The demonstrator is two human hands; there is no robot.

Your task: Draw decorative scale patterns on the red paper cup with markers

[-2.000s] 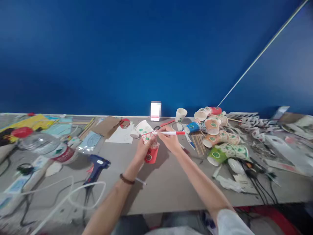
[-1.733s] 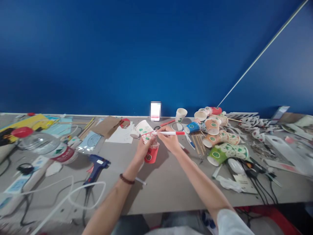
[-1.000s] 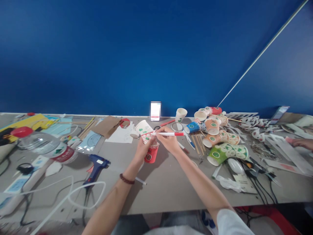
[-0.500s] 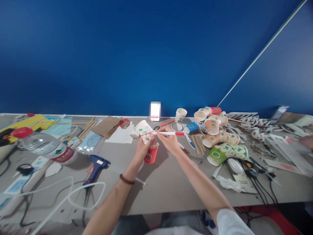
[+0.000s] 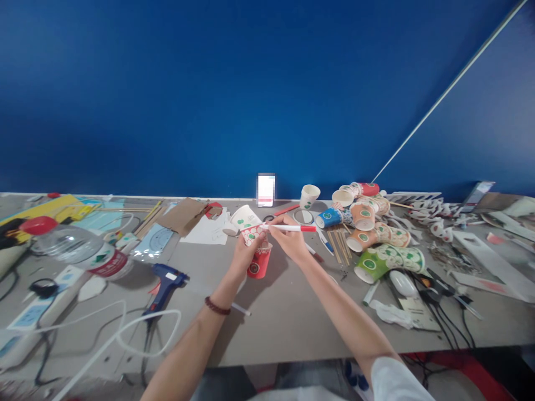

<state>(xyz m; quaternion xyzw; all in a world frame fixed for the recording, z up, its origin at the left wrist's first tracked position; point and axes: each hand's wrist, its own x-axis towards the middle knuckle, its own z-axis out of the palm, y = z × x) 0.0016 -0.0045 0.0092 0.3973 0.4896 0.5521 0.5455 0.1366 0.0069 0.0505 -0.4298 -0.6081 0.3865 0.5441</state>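
My left hand [image 5: 246, 249] is closed around a joined group of paper cups. One is a white cup with green marks [image 5: 242, 216], tilted with its opening up to the left. Below hangs a red paper cup [image 5: 258, 264] with a round emblem, and a red-and-white patterned part shows between my fingers. My right hand [image 5: 289, 238] pinches a white marker with a red end [image 5: 295, 228], held almost level. Its left tip is at the patterned cup; whether it touches cannot be made out.
A phone [image 5: 266, 190] leans on the blue wall. Several coloured paper cups [image 5: 376, 262] lie to the right, near wooden sticks [image 5: 339, 247]. Left are a blue glue gun [image 5: 167, 287], a water bottle [image 5: 83, 250], a power strip [image 5: 45, 312] and loose cables.
My hands, the cups and the marker are almost unmoved. At the far right, another person's blurred hand has left the view.
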